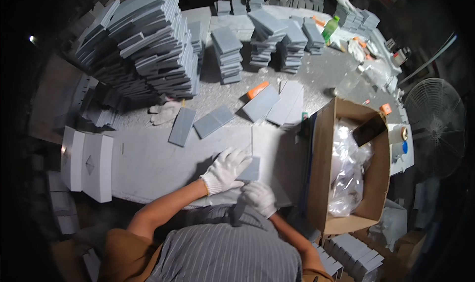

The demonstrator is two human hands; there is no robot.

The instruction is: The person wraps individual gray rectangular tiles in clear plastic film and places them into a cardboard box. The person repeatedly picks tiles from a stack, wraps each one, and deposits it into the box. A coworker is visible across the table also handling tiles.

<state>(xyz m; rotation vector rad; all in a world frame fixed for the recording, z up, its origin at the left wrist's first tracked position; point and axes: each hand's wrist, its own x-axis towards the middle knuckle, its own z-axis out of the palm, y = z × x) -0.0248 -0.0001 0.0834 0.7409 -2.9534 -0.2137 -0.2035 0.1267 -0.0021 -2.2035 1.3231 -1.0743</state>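
Striped cloth (230,255), six o'clock; diamond mark (90,163), nine; left hand (225,172) flat on box (252,169); I can't tell if right hand (258,198) grips.

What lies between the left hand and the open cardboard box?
In the head view: the grey piece at the left hand, then pale tabletop toward the cardboard box.

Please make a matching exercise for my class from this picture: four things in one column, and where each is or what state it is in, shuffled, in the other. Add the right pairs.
Column one
1. Green bottle
2. Fan
3. Left hand
4. Cardboard box

Column two
A. Containing clear plastic
B. Near the far side of the table
C. Partly covering a flat grey piece
D. Toward the picture's right edge

Right pairs: 1-B, 2-D, 3-C, 4-A
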